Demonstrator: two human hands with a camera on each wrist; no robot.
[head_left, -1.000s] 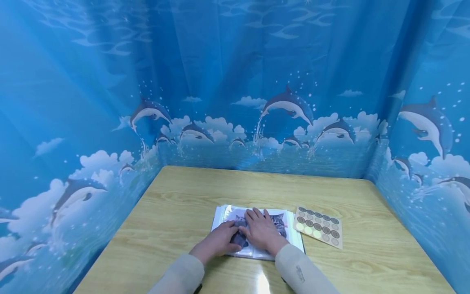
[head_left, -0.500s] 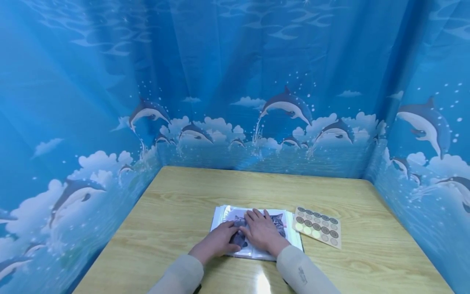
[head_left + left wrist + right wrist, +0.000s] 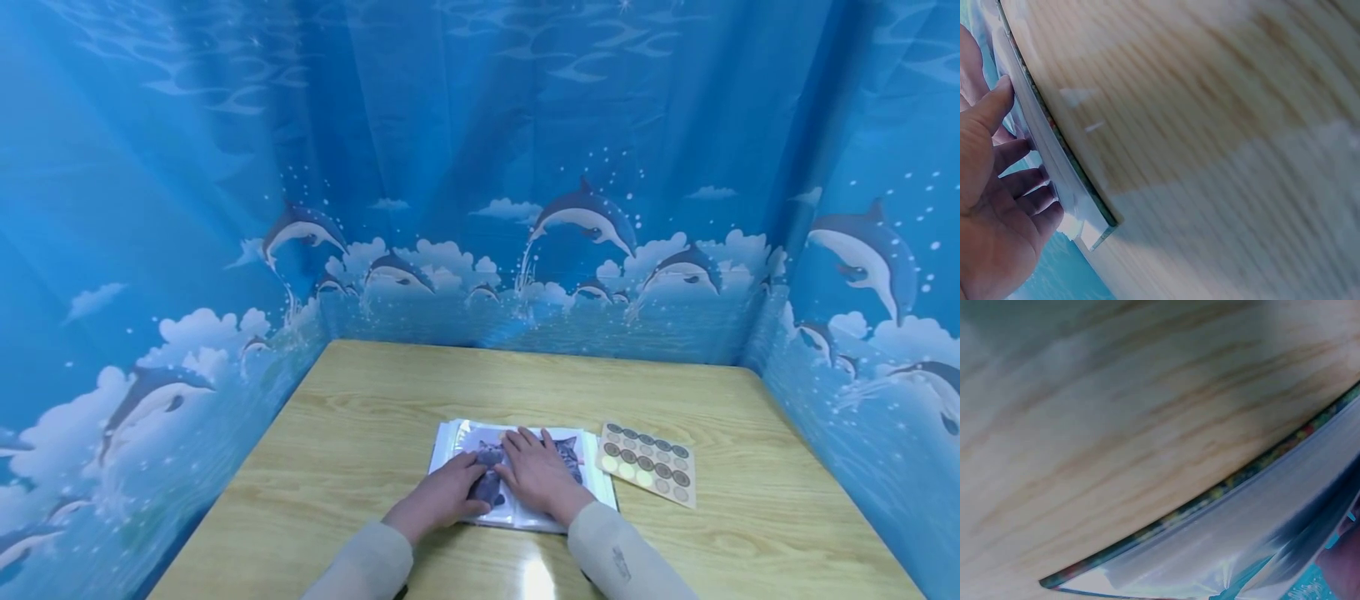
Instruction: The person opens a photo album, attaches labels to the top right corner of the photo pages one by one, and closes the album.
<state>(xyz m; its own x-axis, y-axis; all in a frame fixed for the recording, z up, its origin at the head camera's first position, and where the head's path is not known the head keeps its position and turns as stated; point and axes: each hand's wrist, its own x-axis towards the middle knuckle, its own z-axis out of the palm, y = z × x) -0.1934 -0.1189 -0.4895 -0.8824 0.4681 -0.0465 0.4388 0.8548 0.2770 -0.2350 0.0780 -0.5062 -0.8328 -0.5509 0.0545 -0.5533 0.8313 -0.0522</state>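
An open photo album [image 3: 602,490] lies on the table, its clear sleeves showing pictures of grey tabby cats [image 3: 567,452]. My left hand [image 3: 444,490] rests on the left part of the pages, fingers loosely bent and thumb apart. On the middle of the spread lies my right hand [image 3: 536,473], its fingers extended and flat on the sleeve. In the left wrist view, the fingertips of my left hand [image 3: 997,187] touch the top of the page stack [image 3: 1054,159]. The right wrist view shows the album's patterned cover edge [image 3: 1210,499] and only a blurred bit of my right hand [image 3: 1342,569].
A beige sheet [image 3: 686,496] with rows of dark and pale round discs lies at the album's right edge. The wood-grain table [image 3: 375,383] extends around both. A blue curtain [image 3: 480,167] printed with dolphins encloses the table at the back and sides.
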